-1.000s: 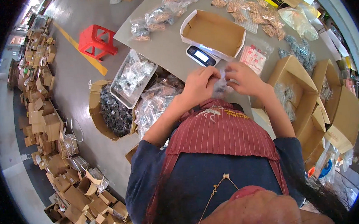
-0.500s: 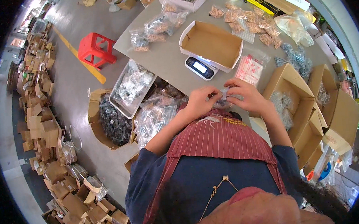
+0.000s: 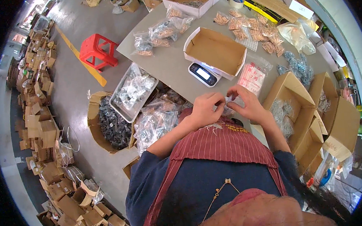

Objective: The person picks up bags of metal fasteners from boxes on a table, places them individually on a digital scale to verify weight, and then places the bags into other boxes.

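Pinching at the table edge, both hands are brought together over a small clear plastic bag (image 3: pixel 229 106), which is held between them just in front of the striped red apron (image 3: pixel 227 145). The left hand (image 3: pixel 205 109) is curled, fingers bent in tight on the bag's near side; the right hand (image 3: pixel 248 105) is likewise curled, fingertips closed on the bag's other side. What lies inside the bag cannot be made out, as it is mostly covered by the fingers.

Just beyond the hands, a small digital scale (image 3: pixel 203 74) is seen on the grey table (image 3: pixel 166 60), and an open, shallow cardboard box (image 3: pixel 215 52) is set on or right behind it. A stack of red-printed clear bags (image 3: pixel 251 76) is laid just beside the scale, near the right hand. Filled bags of small parts (image 3: pixel 160 32) are scattered farther up the table.

Off the table's left edge, a metal tray (image 3: pixel 132 91) of bagged pieces is perched over a carton of dark parts (image 3: pixel 112 124), with a heap of clear packets (image 3: pixel 155 122) next to it. A red stool (image 3: pixel 98 50) is stood on the floor, well apart. Open cartons of metal hardware (image 3: pixel 287 107) are ranged at the right.
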`<state>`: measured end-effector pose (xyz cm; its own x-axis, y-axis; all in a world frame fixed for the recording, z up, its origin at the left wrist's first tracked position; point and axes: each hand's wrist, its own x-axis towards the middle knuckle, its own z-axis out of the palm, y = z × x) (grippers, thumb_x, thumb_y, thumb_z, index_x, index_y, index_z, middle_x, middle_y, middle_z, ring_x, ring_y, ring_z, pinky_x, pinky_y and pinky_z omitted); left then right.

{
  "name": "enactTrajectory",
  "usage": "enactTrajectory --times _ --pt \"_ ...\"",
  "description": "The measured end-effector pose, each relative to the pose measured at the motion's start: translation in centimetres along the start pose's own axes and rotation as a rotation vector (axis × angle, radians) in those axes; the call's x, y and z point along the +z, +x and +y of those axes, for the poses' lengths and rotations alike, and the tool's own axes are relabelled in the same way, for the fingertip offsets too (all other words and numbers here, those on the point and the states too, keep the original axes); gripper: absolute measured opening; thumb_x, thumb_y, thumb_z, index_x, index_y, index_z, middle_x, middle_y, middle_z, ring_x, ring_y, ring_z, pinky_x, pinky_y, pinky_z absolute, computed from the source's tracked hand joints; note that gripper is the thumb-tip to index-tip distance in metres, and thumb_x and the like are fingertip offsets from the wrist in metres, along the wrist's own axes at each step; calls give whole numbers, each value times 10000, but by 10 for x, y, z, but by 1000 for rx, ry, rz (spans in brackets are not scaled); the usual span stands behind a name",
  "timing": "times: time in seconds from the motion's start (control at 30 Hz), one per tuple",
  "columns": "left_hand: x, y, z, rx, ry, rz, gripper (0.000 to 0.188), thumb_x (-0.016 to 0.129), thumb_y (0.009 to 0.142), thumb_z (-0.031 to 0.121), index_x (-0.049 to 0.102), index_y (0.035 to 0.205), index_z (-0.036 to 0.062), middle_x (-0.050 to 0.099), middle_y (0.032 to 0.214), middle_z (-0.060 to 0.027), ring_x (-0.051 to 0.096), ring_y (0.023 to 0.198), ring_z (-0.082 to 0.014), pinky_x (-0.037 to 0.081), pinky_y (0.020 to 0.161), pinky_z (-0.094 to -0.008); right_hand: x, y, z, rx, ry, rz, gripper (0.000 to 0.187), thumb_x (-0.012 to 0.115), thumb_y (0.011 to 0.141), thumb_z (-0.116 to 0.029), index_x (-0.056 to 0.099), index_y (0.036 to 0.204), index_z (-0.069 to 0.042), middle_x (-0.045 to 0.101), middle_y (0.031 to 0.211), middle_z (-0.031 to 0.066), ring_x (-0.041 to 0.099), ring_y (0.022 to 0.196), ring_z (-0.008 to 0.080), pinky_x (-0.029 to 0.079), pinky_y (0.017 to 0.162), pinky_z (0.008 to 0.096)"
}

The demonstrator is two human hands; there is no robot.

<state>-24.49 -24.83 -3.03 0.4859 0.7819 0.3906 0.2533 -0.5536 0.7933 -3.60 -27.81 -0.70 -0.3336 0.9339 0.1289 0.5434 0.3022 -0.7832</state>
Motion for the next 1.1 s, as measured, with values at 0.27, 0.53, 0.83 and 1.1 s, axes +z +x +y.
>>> enactTrajectory --times 0.27,0.53,0.83,1.1 --pt "-10 0 4 86 73 61 136 723 739 33 659 856 61 678 823 -101 659 714 -302 515 614 -365 1 9 -10 -228 -169 7 250 713 747 -43 581 958 -62 576 963 99 534 989 301 423 890 397" --pt "-36 2 20 117 68 111 115 710 743 12 656 840 41 671 809 -111 659 716 -297 517 633 -355 7 25 -34 -387 -179 115 230 656 704 -26 544 905 -35 537 907 125 521 952 339 433 856 432" --pt "-87 -9 23 -54 0 199 104 688 751 -5 649 843 22 651 765 -110 647 677 -246 506 620 -326 5 39 -35 -522 -304 115 216 662 650 -6 534 821 -37 532 844 115 548 889 325 460 877 431" --pt "-117 -3 19 -63 96 272 76 667 765 -23 637 833 -3 630 739 -95 625 661 -199 495 623 -295 14 46 -22 -577 -416 77 256 680 623 1 530 829 -23 517 856 121 547 936 333 451 927 460"
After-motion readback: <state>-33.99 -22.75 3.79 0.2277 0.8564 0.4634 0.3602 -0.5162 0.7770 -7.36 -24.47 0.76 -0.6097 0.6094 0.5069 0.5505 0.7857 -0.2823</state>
